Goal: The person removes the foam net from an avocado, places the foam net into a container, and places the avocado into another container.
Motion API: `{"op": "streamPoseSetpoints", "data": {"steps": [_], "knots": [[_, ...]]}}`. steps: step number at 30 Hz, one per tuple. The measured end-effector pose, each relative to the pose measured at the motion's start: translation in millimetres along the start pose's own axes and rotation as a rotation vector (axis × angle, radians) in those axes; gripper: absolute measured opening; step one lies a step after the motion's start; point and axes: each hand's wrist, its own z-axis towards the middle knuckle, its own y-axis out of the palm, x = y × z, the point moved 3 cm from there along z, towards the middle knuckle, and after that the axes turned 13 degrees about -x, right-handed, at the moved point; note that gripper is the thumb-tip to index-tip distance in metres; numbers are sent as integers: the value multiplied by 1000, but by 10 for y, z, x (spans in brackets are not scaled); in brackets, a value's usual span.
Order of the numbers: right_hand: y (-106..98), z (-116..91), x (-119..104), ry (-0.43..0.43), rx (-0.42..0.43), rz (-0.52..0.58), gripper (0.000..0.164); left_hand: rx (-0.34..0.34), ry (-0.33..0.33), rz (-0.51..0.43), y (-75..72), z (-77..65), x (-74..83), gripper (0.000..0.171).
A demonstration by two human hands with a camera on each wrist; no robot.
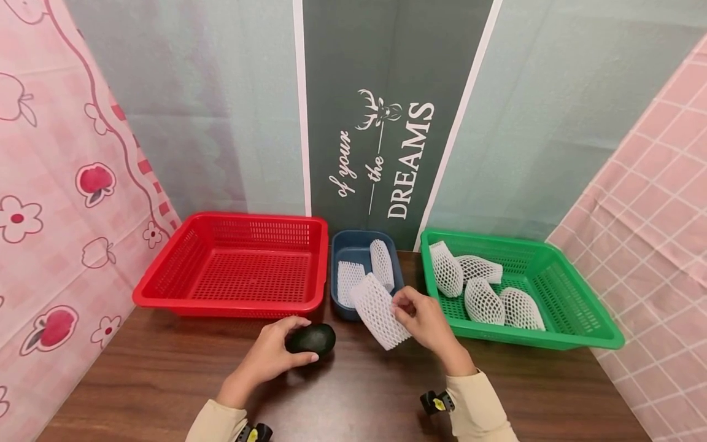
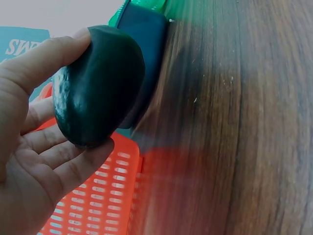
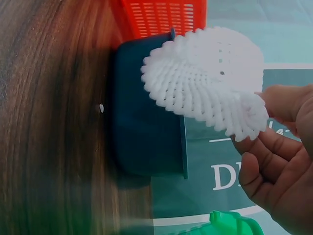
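Note:
My left hand point(image 1: 274, 351) holds a dark green avocado point(image 1: 312, 342) between thumb and fingers, in front of the red basket. In the left wrist view the avocado point(image 2: 100, 85) looks smooth and glossy. At the front of the blue bin point(image 1: 338, 301), my right hand point(image 1: 424, 319) pinches a white foam net sleeve point(image 1: 381, 312) by its edge. The right wrist view shows this sleeve point(image 3: 205, 83) with its mouth partly spread. Avocado and sleeve are apart. Two more foam net sleeves, one at the left point(image 1: 349, 279) and one at the right point(image 1: 381, 264), lie in the bin.
The red plastic basket point(image 1: 232, 307) stands at the left with nothing seen in it. To the right, a green basket point(image 1: 574, 337) holds several net-wrapped pieces point(image 1: 485, 302). All stand on a brown wooden table point(image 1: 353, 399), with a printed cloth point(image 1: 243, 123) hanging behind.

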Motion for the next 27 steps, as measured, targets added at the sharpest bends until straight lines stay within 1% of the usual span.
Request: {"op": "streamPoseSetpoints", "data": {"steps": [2, 7, 13, 22, 27], "knots": [[-3, 19, -2, 4, 19, -4, 17, 2, -8, -6, -10, -14, -10, 55], [25, 82, 14, 73, 62, 27, 15, 10, -23, -8, -38, -48, -40, 56], [72, 166, 8, 124, 69, 132, 20, 24, -19, 0, -76, -94, -63, 56], [109, 319, 89, 184, 125, 293, 18, 30, -29, 20, -127, -148, -96, 55], [165, 418, 142, 224, 139, 374, 19, 29, -42, 19, -171, -168, -115, 55]]}}
